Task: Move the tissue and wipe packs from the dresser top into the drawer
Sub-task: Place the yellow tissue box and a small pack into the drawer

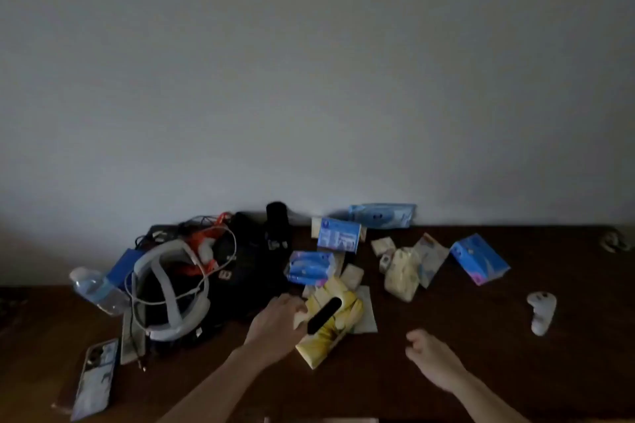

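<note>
A person's left hand (275, 319) gripped the near-left end of a yellow tissue pack (331, 323) with a black oval opening, which lay tilted on the dark wooden dresser top (481, 364); the right hand (429, 359) hovered just above the wood to the pack's right, fingers loosely curled and holding nothing. Behind the yellow pack, a blue wipe pack (310, 267) rested against a black bag (247, 271); a blue-and-white box (339, 234) stood further back, and a flat blue pack (381, 215) leaned against the pale wall (309, 79). To the right lay a cream-coloured soft pack (402, 275), touching a pale pack (429, 259) beside it, with a blue carton (479, 258) tipped on its side well apart from them; small cream squares sat scattered among the packs, too blurred to identify. A white controller (542, 312) lay alone near the right edge; at left, a white headset strap (168, 295) with cables, a clear plastic bottle (98, 290) on its side and a phone (96, 378) crowded the surface. The drawer was out of frame; the scene was dim.
</note>
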Demonstrator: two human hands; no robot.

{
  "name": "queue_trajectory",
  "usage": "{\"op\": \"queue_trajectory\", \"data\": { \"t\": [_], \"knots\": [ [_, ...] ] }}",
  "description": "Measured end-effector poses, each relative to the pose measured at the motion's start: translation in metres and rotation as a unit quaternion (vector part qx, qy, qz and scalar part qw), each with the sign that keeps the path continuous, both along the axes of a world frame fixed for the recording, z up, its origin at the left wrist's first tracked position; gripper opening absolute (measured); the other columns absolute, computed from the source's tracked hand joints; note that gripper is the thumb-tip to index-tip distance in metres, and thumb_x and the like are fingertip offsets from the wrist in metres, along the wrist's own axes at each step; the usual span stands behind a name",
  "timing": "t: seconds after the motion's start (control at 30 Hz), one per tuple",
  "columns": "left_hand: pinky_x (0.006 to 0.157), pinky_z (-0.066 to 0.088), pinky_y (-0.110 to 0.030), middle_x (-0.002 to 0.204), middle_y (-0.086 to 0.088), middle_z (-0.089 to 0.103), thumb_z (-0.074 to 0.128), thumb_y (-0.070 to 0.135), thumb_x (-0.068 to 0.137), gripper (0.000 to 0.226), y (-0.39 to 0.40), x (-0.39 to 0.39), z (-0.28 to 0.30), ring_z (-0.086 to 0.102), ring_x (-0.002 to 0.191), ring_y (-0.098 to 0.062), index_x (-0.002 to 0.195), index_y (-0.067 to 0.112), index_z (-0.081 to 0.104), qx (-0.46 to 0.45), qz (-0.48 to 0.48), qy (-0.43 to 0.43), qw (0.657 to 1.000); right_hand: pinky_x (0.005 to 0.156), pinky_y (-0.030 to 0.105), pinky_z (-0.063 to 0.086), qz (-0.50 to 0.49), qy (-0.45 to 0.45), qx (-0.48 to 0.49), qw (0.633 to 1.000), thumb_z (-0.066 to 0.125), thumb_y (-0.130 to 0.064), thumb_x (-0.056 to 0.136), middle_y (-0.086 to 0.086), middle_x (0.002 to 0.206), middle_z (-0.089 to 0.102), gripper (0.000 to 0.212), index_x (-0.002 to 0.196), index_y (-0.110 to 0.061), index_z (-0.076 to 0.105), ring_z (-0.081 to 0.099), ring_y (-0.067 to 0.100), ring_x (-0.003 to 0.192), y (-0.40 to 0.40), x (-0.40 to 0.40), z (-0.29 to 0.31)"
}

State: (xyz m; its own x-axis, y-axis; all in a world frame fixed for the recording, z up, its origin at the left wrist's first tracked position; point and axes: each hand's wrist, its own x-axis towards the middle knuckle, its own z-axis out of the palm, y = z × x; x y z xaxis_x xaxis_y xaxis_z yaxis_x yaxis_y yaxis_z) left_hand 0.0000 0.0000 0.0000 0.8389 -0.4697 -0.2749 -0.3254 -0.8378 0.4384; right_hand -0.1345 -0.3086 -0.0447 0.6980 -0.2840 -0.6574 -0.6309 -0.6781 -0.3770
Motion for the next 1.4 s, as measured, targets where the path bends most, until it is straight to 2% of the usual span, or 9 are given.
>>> {"op": "queue_trajectory", "data": {
  "t": [0.17,0.3,0.43,0.63,0.8,0.97,1.1,1.23,1.4],
  "knots": [
    [0.105,0.042,-0.043,0.146,-0.006,0.050,0.060,0.047,0.093,0.066,-0.074,0.010,-0.082,0.045,0.133,-0.027,0.148,0.016,0.043,0.117,-0.107,0.057,0.986,0.084,0.031,0.055,0.020,-0.026,0.025,0.999,0.050,-0.033,0.105,0.004,0.145,0.052,0.049,0.152,-0.024,0.039,0.066,0.012,0.099,0.013,0.059,-0.048],
    [0.103,0.041,-0.042,0.143,-0.013,0.051,0.059,0.039,0.096,0.082,-0.079,-0.010,-0.146,0.054,0.126,-0.031,0.159,0.008,0.016,0.198,-0.098,-0.006,0.975,0.099,0.040,0.050,0.080,-0.030,0.005,0.996,0.051,-0.032,0.103,0.005,0.153,0.044,0.058,0.157,-0.028,0.030,0.051,0.023,0.133,0.017,0.073,-0.104],
    [0.095,0.042,-0.037,0.119,-0.001,0.065,0.068,0.038,0.089,0.063,-0.050,-0.023,-0.160,0.062,0.108,-0.024,0.143,0.017,0.045,0.130,-0.070,-0.032,0.988,0.111,0.047,0.043,0.036,-0.038,0.000,0.999,0.055,-0.034,0.103,0.008,0.163,0.031,0.064,0.160,-0.025,0.026,0.038,0.029,0.146,0.017,0.090,-0.142],
    [0.107,0.033,-0.040,0.109,0.010,0.074,0.081,0.047,0.068,0.065,0.027,-0.056,-0.151,0.069,0.101,-0.009,0.128,0.028,0.062,0.109,0.008,-0.117,0.987,0.102,0.053,0.044,-0.094,-0.043,-0.062,0.993,0.068,-0.051,0.092,0.012,0.155,0.034,0.083,0.156,-0.024,0.022,0.038,0.035,0.140,0.045,0.140,-0.160],
    [0.123,0.017,-0.056,0.117,0.009,0.073,0.071,0.063,0.081,0.065,0.064,-0.065,-0.149,0.069,0.110,-0.007,0.132,0.024,0.064,0.129,0.047,-0.120,0.983,0.095,0.051,0.053,-0.186,-0.003,-0.082,0.979,0.087,-0.025,0.078,0.016,0.140,0.052,0.089,0.145,-0.017,0.029,0.055,0.035,0.127,0.068,0.158,-0.170],
    [0.122,0.021,-0.056,0.114,0.005,0.075,0.063,0.064,0.083,0.065,0.073,-0.094,-0.143,0.071,0.105,-0.011,0.129,0.018,0.065,0.063,0.001,-0.105,0.992,0.075,0.040,0.055,-0.196,-0.049,-0.065,0.977,0.076,-0.023,0.090,0.011,0.128,0.064,0.058,0.133,-0.018,0.036,0.069,0.029,0.109,0.090,0.080,-0.170],
    [0.124,0.007,-0.046,0.110,0.010,0.074,0.058,0.063,0.079,0.064,0.071,-0.134,-0.149,0.070,0.101,-0.005,0.129,0.024,0.057,0.008,-0.139,-0.056,0.989,0.066,0.037,0.062,-0.235,-0.074,0.014,0.969,0.079,-0.030,0.088,0.004,0.120,0.064,0.054,0.124,-0.021,0.040,0.069,0.021,0.095,0.096,-0.017,-0.159],
    [0.124,-0.012,-0.043,0.127,0.007,0.068,0.055,0.059,0.084,0.066,0.073,-0.186,-0.181,0.060,0.122,-0.006,0.138,0.022,0.051,0.044,-0.289,0.043,0.955,0.052,0.032,0.056,-0.226,-0.086,0.001,0.970,0.082,-0.038,0.084,-0.005,0.100,0.065,0.050,0.113,-0.023,0.043,0.067,0.011,0.075,0.101,-0.110,-0.164],
    [0.115,-0.029,-0.030,0.127,0.003,0.066,0.061,0.053,0.085,0.065,0.090,-0.245,-0.263,0.056,0.127,-0.012,0.142,0.023,0.050,0.072,-0.309,0.137,0.938,0.052,0.037,0.063,-0.248,-0.034,0.030,0.968,0.079,-0.033,0.087,-0.002,0.097,0.068,0.046,0.113,-0.026,0.041,0.073,0.011,0.071,0.134,-0.216,-0.235]
  ]
}}
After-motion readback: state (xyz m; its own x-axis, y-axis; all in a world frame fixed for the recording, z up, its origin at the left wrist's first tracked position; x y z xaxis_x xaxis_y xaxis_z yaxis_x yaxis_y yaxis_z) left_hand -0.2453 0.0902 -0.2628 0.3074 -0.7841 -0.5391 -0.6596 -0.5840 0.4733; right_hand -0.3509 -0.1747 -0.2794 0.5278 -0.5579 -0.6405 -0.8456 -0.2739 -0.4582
